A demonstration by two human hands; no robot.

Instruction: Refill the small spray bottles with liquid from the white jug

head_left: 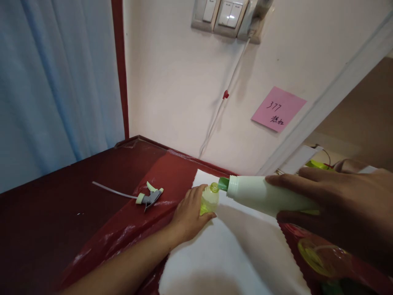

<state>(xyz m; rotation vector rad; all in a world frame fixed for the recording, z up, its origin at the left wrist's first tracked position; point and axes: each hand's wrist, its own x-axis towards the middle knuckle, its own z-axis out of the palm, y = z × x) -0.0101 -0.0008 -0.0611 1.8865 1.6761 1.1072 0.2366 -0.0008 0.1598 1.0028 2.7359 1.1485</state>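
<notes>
My left hand (192,213) is wrapped round a small clear yellow-green spray bottle (210,198) that stands open on a white cloth (205,262). Gripped in my right hand (331,196) is a pale green refill bottle (254,192), tipped nearly level. Its green spout (224,183) meets the mouth of the small bottle; whether liquid is flowing I cannot tell. To the left lies a grey and light green trigger spray head (150,198) with its thin tube (113,191) stretched out.
Red plastic sheeting (123,241) covers part of the dark red table (39,213). At lower right lies a clear yellowish round object (316,256), partly hidden. A blue curtain (58,82) hangs at left. A white cord (216,119) runs down the wall behind, beside a pink note (278,108).
</notes>
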